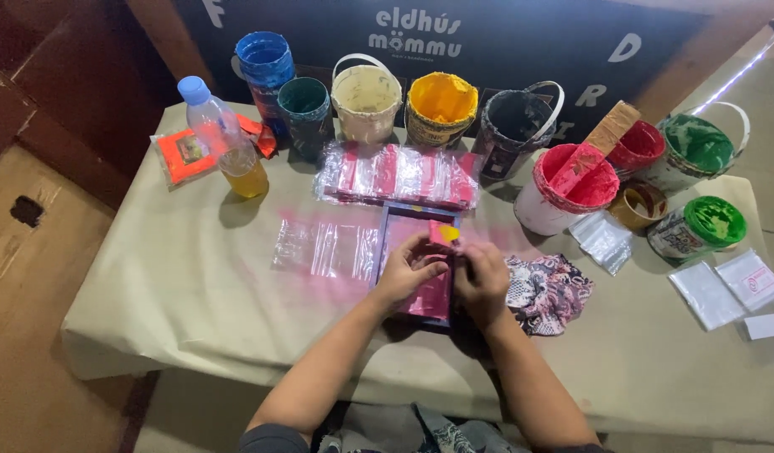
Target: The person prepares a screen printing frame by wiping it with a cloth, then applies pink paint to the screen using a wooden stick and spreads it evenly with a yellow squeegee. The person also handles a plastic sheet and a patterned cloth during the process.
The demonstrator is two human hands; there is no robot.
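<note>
Frame, dark-edged and stained pink, lies flat on the tabletop under both hands, near the edge closest to the person. The tabletop is covered with a beige sheet smeared pink around the frame, and it stands on a brown floor with a dark wall behind.

The left hand rests on the frame's middle, fingers curled; its grip looks closed around a small pink and yellow piece at the frame's far end, though how firmly it holds cannot be told. The right hand sits just beside it at the frame's right rim, fingers bent down onto the frame; whether its grip has hold of anything cannot be told.

Beyond the hands runs a row of paint pots: blue, dark green, cream, yellow, black, and red with a stick in it. Further right stand two green pots. Between pots and hands lies a pile of clear bags with pink contents. Left of the left hand lies an empty clear bag, and past it a bottle of yellow liquid. Just right of the right hand lies a patterned rag.

Bare tabletop lies open to the left of the hands and along the near edge.
</note>
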